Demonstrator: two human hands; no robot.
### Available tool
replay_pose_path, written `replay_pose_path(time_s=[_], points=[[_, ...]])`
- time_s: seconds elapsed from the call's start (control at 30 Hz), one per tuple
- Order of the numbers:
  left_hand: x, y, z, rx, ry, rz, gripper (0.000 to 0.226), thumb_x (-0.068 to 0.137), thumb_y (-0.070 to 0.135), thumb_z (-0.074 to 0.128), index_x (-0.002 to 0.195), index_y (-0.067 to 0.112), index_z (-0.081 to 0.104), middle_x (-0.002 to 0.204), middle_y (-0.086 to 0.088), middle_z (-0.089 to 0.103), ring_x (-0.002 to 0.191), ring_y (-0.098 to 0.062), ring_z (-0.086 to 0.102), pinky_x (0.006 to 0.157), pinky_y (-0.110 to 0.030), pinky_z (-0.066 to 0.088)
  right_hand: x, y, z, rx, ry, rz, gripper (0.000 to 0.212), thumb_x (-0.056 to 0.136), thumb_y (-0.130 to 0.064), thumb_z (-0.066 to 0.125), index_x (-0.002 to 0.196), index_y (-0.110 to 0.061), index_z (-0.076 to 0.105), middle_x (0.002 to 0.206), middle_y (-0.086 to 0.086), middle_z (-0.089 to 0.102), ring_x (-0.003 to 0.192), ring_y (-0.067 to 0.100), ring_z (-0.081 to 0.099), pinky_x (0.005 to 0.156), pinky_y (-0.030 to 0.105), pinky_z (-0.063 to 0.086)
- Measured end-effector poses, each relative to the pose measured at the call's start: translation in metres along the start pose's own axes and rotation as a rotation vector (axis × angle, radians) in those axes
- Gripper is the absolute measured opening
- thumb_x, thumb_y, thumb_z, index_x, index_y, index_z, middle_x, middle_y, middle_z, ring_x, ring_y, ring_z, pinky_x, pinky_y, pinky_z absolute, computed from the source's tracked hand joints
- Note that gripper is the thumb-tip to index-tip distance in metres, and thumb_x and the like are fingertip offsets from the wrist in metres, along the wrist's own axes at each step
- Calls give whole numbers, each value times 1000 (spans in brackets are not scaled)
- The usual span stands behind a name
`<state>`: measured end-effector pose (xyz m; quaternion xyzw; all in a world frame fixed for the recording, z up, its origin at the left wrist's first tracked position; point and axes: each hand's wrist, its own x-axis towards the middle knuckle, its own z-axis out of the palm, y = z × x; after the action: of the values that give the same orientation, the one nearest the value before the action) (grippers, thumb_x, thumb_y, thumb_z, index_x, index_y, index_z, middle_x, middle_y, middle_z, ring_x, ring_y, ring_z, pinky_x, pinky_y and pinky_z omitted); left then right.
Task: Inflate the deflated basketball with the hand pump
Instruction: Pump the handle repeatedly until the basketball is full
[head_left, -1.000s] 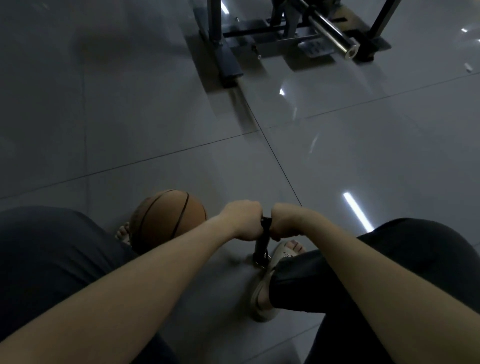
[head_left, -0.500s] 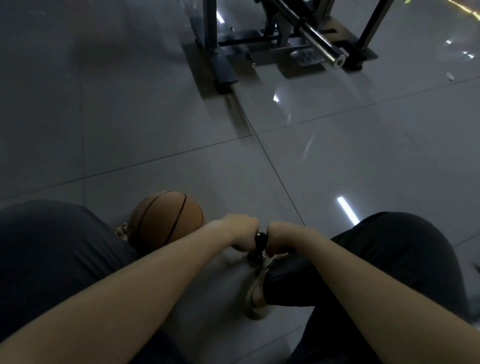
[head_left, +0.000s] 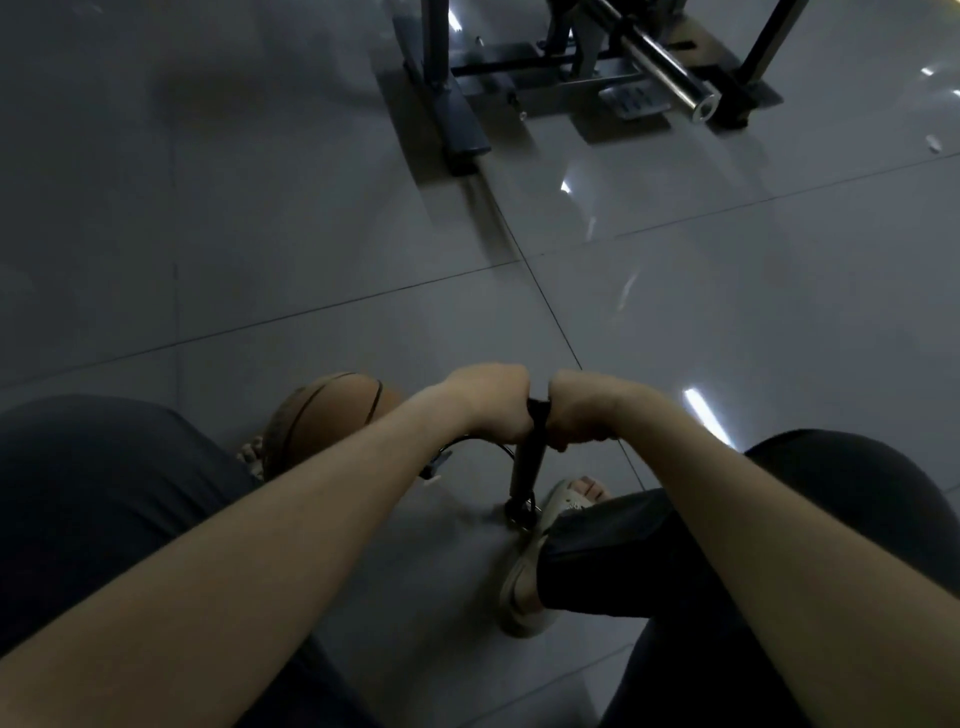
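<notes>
An orange basketball (head_left: 332, 415) lies on the floor against my left foot, partly hidden behind my left forearm. A black hand pump (head_left: 527, 467) stands upright on the tiles, its base beside my sandalled right foot (head_left: 550, 525). My left hand (head_left: 488, 402) grips the left side of the pump's T-handle and my right hand (head_left: 584, 410) grips the right side. A thin black hose (head_left: 478, 441) curves from the pump toward the ball, and its end is hidden under my left arm.
A metal gym frame (head_left: 452, 104) with a chrome bar (head_left: 670, 73) stands on the grey tiled floor (head_left: 260, 234) ahead. My knees in dark trousers flank the pump on both sides.
Both hands have lifted the pump handle higher, so more of the pump shaft and the hose shows. The ball has not moved.
</notes>
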<state>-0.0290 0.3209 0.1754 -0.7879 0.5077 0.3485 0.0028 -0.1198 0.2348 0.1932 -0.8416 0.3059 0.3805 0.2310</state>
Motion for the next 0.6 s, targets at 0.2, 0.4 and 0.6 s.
replay_pose_path(time_s=[0.2, 0.4, 0.6], points=[[16, -8, 49, 48, 8, -2, 22, 82, 30, 61, 67, 17, 53, 67, -2, 57, 57, -18, 54, 52, -29, 39, 30, 18, 44, -14, 38, -19, 20, 84, -16, 63, 68, -13, 51, 68, 5, 56, 58, 21, 52, 55, 29, 42], [14, -12, 86, 77, -7, 17, 24, 82, 29, 58, 65, 19, 45, 66, 1, 48, 69, -28, 55, 60, -32, 42, 35, 21, 79, -71, 48, -7, 20, 84, -29, 62, 93, -15, 51, 97, 10, 62, 82, 28, 58, 70, 33, 49], [-6, 0, 72, 169, -134, 77, 17, 86, 30, 61, 85, 12, 61, 77, -4, 58, 73, -28, 60, 60, -32, 44, 14, 16, 82, -59, -58, 17, 26, 82, -25, 69, 99, -7, 60, 83, 8, 56, 79, 28, 58, 74, 37, 52]])
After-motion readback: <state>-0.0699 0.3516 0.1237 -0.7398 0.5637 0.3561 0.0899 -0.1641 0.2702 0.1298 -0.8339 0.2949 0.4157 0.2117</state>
